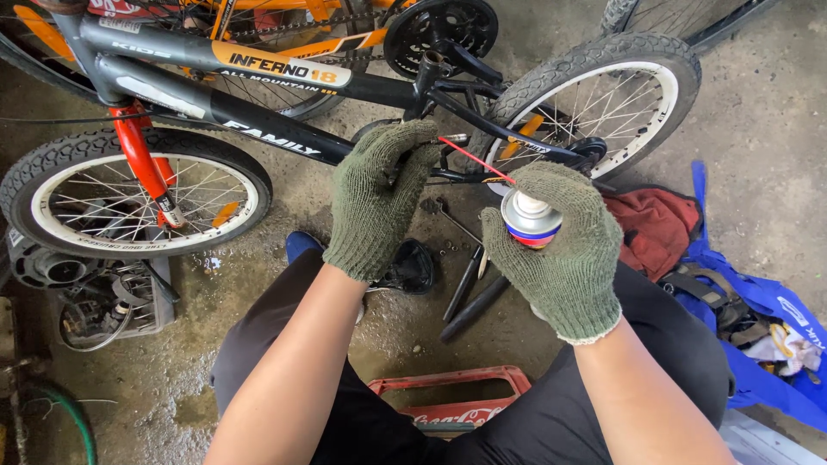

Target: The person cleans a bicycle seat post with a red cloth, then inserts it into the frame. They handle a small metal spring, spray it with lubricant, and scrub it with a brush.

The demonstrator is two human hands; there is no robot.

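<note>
Fingers (551, 194) of the right hand (564, 250) wrap the spray can (530, 220) — left hand (375, 202) fingers curl shut at its red straw's (475, 161) tip.

Red bag (656, 226) is lying crumpled on the concrete floor (758, 120), touching a blue bag (758, 331) that's spreading toward the right edge with grey straps (702, 288) and white rags (788, 349) sitting on it. Red plastic crate (457, 398) is sitting low centre. Black bike seat (412, 265) is resting on the floor, two dark rod-like tools (469, 293) lying just beside it. Grey crate of metal parts (95, 297) is sitting at left. Green hose (69, 418) is curling in the bottom left corner. Another bike's tyre (680, 17) is poking in top right.
</note>
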